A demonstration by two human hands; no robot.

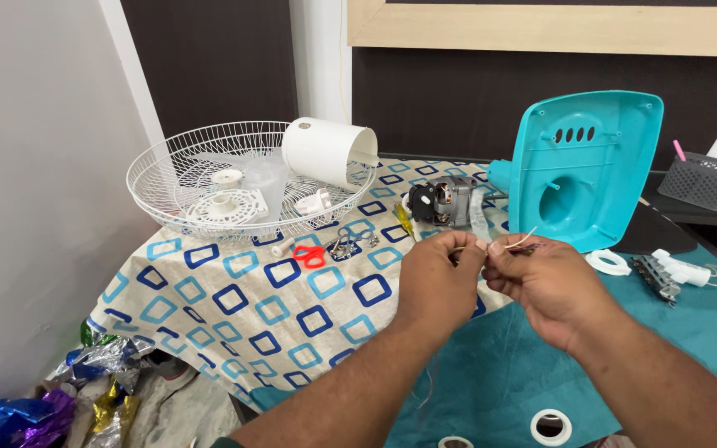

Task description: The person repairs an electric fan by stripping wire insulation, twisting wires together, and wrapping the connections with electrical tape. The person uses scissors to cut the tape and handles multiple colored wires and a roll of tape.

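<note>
A: How are the hands kept?

B: The left hand is pinched together on a thin pale wire, and the right hand is closed on the same wire just beside it.

A: Where is the wire seen?

B: It is held above the counter, in front of the grey motor and the turquoise fan housing; one short, slightly curved end sticks out.

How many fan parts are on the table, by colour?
White: 2, the wire guard and the round motor cover.
Teal: 1, the back housing.
Grey: 1, the motor.
Total: 4.
Left hand and right hand pinch a thin wire between them, not counted.
</note>
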